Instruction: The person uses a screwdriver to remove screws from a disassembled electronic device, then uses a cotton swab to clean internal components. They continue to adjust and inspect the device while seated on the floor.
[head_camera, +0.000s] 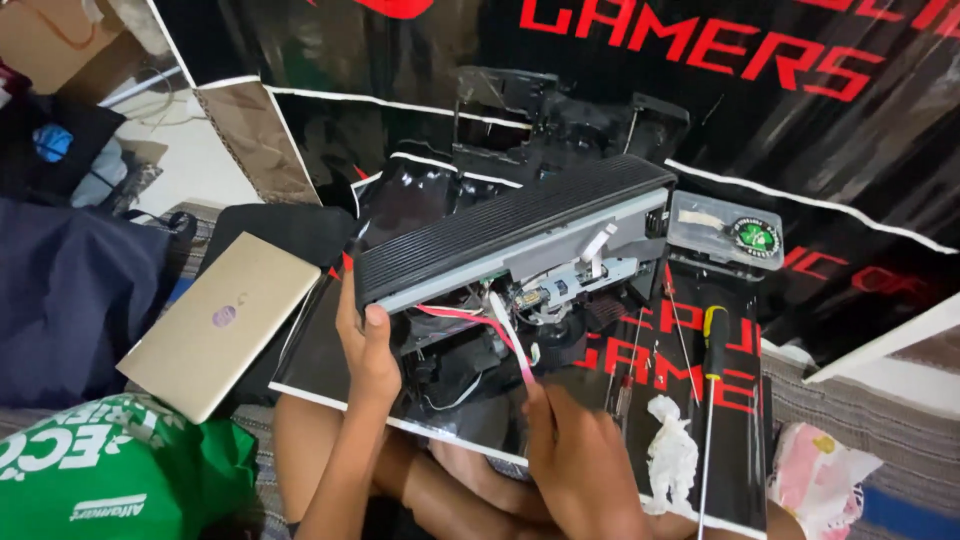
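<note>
Right hand (585, 455) pinches ribbon cable (510, 335); left hand (368, 345) grips printer (520, 235) edge.

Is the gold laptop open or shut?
Shut. The gold laptop lies flat with its lid down, no screen or keys showing, beside the left hand.

Left forearm rises from the lower frame edge, bare, angled slightly right toward the wrist. Left hand (366, 345) is upright, back of the hand to the camera, thumb up at the top right, fingers curled away out of sight in a clamping grip. Right hand (575, 455) sits lower and to the right, back of the hand up, knuckles bent, fingertips pinched together at its upper left. Right wrist runs off the bottom edge. Hands are near each other, not touching.
</note>
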